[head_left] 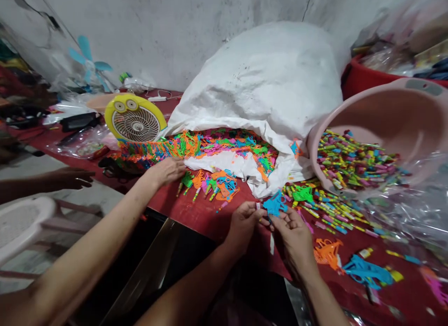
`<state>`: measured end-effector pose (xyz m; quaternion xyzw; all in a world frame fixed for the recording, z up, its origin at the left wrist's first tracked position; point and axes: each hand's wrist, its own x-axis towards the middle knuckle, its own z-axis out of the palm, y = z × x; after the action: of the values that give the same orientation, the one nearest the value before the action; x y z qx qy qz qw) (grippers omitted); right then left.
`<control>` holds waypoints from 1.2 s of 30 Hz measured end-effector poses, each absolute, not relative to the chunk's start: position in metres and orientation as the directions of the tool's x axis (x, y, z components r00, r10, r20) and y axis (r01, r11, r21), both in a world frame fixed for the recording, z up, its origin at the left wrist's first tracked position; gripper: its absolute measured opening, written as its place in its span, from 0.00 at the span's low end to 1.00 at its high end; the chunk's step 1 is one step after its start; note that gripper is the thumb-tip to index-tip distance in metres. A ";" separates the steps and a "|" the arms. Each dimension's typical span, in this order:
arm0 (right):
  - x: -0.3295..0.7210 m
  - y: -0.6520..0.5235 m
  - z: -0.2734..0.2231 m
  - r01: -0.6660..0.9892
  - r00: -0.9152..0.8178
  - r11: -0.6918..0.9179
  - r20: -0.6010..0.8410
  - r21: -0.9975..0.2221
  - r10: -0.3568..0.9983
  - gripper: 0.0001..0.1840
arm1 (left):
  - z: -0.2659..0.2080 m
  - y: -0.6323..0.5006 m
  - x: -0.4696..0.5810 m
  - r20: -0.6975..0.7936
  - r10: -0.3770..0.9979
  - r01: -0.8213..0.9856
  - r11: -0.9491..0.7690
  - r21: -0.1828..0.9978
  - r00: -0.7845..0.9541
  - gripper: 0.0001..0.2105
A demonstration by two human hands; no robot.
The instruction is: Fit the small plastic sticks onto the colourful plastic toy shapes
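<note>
My right hand (294, 230) pinches a flat blue plastic toy piece (275, 204) with cut-out shapes, over the front edge of the red table. Close beside it, my left hand (245, 221) has its fingers closed on a small pink-and-white stick piece (258, 206); most of that piece is hidden by the fingers. To the left on the table lie several coloured toy pieces with small sticks attached (210, 185). Behind them a white sack (266, 78) spills a heap of orange, green, blue and pink plastic pieces (224, 141).
A co-worker's hand (167, 171) reaches to the heap from the left; another person's hand (79, 176) is farther left. A pink tub (317, 144) lies tipped, with small coloured sticks (353, 162) spilling out. A yellow fan (135, 118) stands behind. Orange pieces (328, 252) lie at right.
</note>
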<state>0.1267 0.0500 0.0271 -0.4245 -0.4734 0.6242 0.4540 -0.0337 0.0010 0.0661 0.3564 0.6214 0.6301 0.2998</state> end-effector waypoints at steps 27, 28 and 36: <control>0.149 0.033 0.047 0.380 -0.393 0.531 0.388 -0.757 0.834 0.12 | 0.017 -0.012 0.008 0.403 0.818 0.427 -0.217 0.878 -0.411 0.07; 0.148 0.034 0.048 0.372 -0.415 0.508 0.350 -0.777 0.840 0.13 | 0.017 -0.013 0.008 0.436 0.812 0.499 -0.213 0.840 -0.387 0.08; 0.143 0.046 0.042 0.369 -0.556 0.498 0.243 -0.785 0.795 0.17 | 0.015 -0.016 -0.033 0.387 0.857 0.707 -0.037 0.706 -0.342 0.13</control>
<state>0.1430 0.0456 0.0416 -0.3593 -0.8099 0.3493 0.3049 -0.0327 -0.0165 0.0154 0.5675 0.6888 0.4431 0.0844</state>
